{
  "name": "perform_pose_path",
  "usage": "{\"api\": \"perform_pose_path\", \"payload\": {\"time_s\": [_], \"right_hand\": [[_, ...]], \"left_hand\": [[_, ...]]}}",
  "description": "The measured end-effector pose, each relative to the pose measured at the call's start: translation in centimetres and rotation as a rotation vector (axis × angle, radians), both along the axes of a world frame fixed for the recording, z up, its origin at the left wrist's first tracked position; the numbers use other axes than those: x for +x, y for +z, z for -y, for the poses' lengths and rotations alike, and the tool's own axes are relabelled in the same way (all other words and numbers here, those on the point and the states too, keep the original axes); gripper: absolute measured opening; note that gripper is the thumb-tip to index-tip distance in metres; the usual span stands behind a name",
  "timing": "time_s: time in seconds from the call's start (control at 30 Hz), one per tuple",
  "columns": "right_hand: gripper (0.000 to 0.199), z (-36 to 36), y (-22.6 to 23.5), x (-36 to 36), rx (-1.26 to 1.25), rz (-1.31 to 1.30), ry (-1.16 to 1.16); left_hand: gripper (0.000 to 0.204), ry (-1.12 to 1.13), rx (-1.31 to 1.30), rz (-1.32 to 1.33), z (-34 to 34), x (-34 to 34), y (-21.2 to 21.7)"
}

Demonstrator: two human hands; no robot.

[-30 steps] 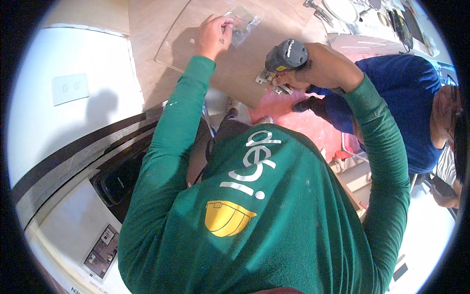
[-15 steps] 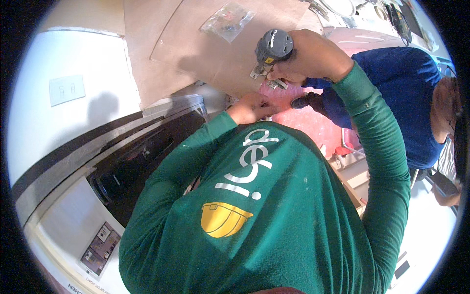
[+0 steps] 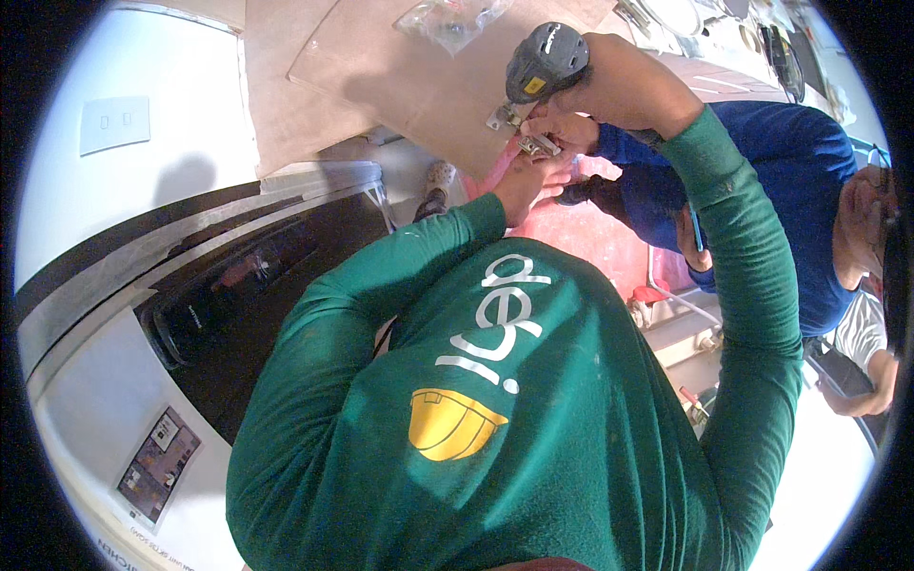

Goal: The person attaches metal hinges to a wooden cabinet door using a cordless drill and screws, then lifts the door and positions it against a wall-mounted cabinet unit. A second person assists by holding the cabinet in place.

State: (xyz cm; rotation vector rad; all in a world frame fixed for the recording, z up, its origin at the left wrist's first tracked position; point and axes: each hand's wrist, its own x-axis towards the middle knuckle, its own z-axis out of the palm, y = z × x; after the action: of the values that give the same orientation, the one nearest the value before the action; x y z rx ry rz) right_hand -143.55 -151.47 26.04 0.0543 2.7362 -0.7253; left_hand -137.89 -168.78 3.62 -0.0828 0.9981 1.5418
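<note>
My right hand [image 3: 624,81] is wrapped round a dark grey power drill [image 3: 547,62] with a small yellow label; its round rear end faces up. Just below the drill are shiny metal hinge-like fittings [image 3: 539,146] at the edge of a brown board [image 3: 409,105]. Fingers of another hand [image 3: 564,130], seemingly from the co-worker's blue sleeve, touch these fittings. Close beneath them is my left hand [image 3: 533,186], its fingers stretched out to the right. Whether its fingertips touch anything is hard to make out. The drill's front end is hidden.
A co-worker in blue [image 3: 771,200] stands close on the right, near my right arm. A clear plastic bag of small parts [image 3: 452,21] lies on the board. At left are a dark built-in panel [image 3: 238,295] and a white wall with a switch plate [image 3: 114,124]. Pink sheeting [image 3: 590,238] covers the floor.
My left hand has moved right and up toward the metal fittings, its fingers now stretched out. The drill stays in my right hand, slightly higher in view and tilted differently.
</note>
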Motion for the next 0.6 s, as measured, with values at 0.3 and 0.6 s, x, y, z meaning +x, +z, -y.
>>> {"api": "perform_pose_path", "payload": {"time_s": [0.3,0.6], "right_hand": [[0.048,-0.9,-1.5,1.1,-0.186,-0.031,0.045],[0.044,0.0,-0.6,0.5,0.047,-0.011,0.061]], "left_hand": [[0.039,0.173,0.210,0.164,-2.9,0.5,-1.0],[0.031,0.316,0.199,0.043,-2.3,0.2,-1.1]]}}
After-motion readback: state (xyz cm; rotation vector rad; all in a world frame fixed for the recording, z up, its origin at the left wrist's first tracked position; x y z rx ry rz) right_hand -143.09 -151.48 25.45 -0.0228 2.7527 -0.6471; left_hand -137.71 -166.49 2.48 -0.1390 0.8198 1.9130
